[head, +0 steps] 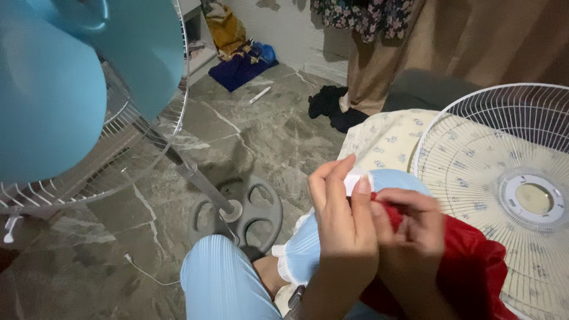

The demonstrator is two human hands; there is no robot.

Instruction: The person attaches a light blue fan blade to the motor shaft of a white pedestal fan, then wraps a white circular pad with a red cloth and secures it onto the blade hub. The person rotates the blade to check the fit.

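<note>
My left hand [342,222] and my right hand [412,228] meet in front of me over my lap. Together they pinch a small white piece [354,179] wrapped in a red cloth [474,266]. The cloth hangs down over my right leg. My knees in light blue ribbed trousers [222,278] show below the hands. A standing fan with blue blades [71,77] and its rear wire guard [151,133] rises at the left, with no front guard on it. The white front fan guard [504,189] lies flat on a patterned cushion at the right.
The fan's pole [198,181] runs down to a round grey base [243,213] on the stone floor. A thin white cable [142,269] lies by my left knee. Dark clothes [329,106], a blue and yellow heap [240,53] and a beige curtain [474,41] sit further back.
</note>
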